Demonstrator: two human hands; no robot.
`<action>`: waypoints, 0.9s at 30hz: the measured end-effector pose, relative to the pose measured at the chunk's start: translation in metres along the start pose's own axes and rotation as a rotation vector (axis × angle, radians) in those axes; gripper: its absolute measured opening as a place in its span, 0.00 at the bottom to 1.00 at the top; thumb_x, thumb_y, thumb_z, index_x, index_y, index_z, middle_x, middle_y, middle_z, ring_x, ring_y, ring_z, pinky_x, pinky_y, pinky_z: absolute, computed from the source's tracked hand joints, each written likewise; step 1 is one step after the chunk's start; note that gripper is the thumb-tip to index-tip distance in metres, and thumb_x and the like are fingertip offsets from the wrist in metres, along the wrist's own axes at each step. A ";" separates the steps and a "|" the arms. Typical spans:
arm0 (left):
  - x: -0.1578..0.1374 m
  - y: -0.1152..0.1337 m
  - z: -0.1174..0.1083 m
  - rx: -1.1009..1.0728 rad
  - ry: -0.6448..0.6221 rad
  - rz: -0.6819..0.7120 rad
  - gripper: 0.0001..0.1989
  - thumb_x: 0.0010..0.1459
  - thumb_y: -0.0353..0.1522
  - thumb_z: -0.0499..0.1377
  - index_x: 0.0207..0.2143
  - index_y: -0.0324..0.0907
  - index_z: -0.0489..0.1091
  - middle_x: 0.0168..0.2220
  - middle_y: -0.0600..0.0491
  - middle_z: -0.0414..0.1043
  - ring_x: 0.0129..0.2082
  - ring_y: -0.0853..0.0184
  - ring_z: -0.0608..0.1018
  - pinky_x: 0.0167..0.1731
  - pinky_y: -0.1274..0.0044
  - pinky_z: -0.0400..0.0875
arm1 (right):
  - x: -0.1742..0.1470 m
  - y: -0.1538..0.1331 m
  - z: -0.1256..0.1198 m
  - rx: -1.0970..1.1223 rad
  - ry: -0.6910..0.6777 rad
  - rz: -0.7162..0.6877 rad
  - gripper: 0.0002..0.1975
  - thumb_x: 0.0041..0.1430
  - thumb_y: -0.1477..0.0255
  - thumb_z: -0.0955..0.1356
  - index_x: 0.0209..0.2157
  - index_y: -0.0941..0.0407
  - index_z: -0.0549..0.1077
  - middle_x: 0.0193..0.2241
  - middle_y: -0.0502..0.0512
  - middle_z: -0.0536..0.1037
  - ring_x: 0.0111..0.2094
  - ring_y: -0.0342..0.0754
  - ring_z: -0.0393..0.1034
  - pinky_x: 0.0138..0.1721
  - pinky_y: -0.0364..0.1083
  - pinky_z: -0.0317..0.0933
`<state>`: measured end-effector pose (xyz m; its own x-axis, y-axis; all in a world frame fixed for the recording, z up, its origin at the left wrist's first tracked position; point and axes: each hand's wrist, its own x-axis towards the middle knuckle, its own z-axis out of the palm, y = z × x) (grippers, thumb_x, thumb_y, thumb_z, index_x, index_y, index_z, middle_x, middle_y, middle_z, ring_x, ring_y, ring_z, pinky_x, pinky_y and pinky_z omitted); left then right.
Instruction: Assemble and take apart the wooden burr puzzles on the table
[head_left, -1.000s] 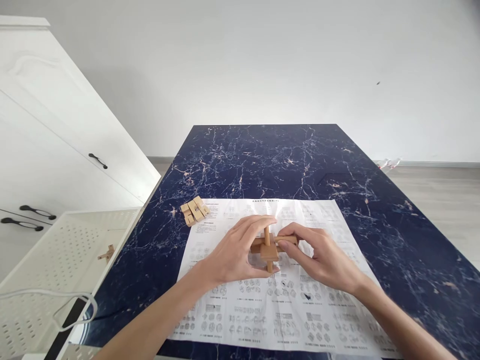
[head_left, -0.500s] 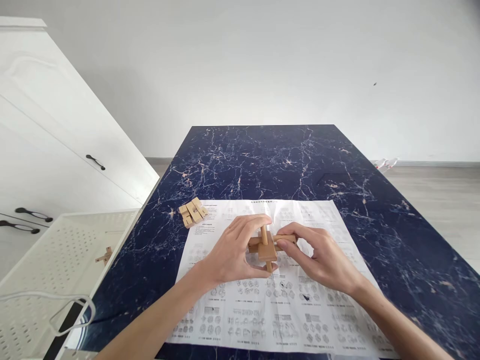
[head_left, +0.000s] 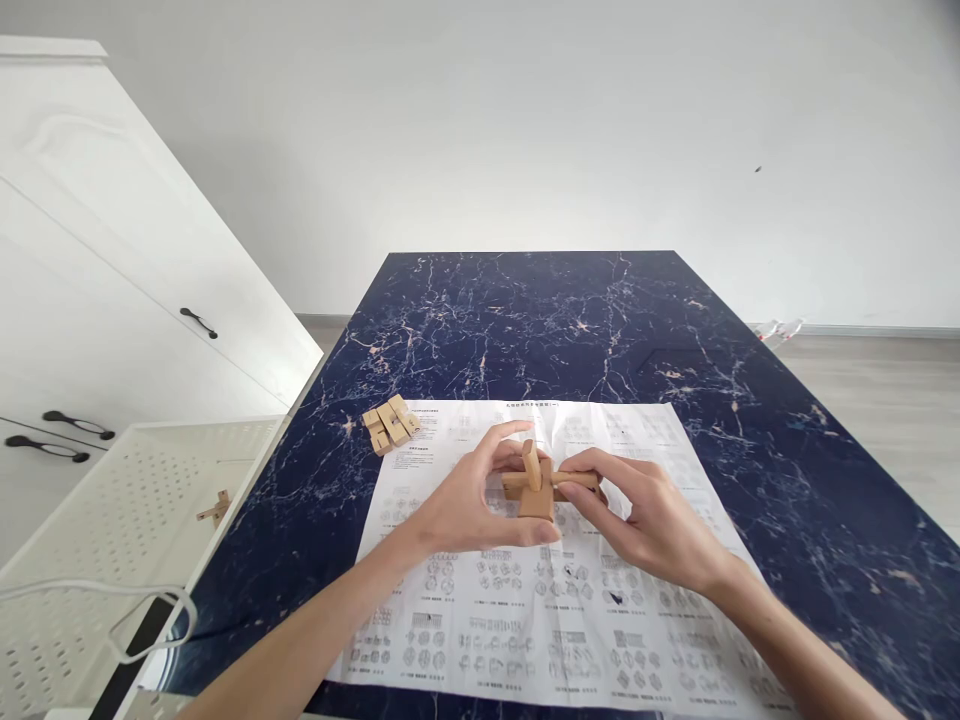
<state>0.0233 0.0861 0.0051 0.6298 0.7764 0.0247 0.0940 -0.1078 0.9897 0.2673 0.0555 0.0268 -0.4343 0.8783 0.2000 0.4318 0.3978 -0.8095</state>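
Observation:
A wooden interlocking puzzle of crossed bars is held above the printed sheet. My left hand closes around it from the left, thumb along its near side and fingers behind it. One bar stands up from the middle, leaning slightly. From the right, my right hand pinches a wooden bar that joins the puzzle's right side; how deep it sits there I cannot tell. The far side of the puzzle is hidden by the fingers.
Several notched wooden pieces lie together by the sheet's upper left corner. The sheet covers part of a dark blue marbled table. At left are a white perforated basket with a small wooden cross piece, a white cable and a cabinet.
The left thumb and fingers have shifted on the puzzle, the thumb now across its near face. The upright bar leans differently and its lower end no longer shows. My right hand keeps its pinch.

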 end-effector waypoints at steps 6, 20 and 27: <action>0.001 0.003 -0.001 -0.046 0.091 0.049 0.43 0.55 0.44 0.76 0.67 0.52 0.60 0.61 0.43 0.73 0.61 0.50 0.77 0.63 0.53 0.70 | 0.000 0.002 0.002 -0.028 -0.038 -0.003 0.08 0.77 0.66 0.64 0.44 0.52 0.74 0.31 0.51 0.81 0.28 0.48 0.73 0.30 0.48 0.63; -0.049 0.033 -0.031 0.679 0.761 0.102 0.43 0.56 0.43 0.74 0.68 0.52 0.58 0.67 0.45 0.66 0.66 0.49 0.72 0.64 0.56 0.70 | 0.000 0.009 0.011 -0.051 -0.056 0.037 0.12 0.77 0.62 0.63 0.43 0.52 0.75 0.28 0.51 0.78 0.26 0.47 0.67 0.28 0.48 0.59; -0.132 -0.007 -0.062 0.894 0.892 -0.235 0.39 0.59 0.49 0.69 0.66 0.49 0.58 0.69 0.42 0.63 0.69 0.44 0.66 0.68 0.49 0.64 | -0.002 0.008 0.015 -0.033 -0.064 0.044 0.12 0.77 0.60 0.64 0.43 0.52 0.75 0.27 0.50 0.76 0.26 0.47 0.64 0.28 0.48 0.58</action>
<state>-0.1080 0.0225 0.0039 -0.1714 0.9411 0.2915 0.8325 -0.0199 0.5537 0.2597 0.0531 0.0115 -0.4636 0.8767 0.1283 0.4765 0.3688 -0.7981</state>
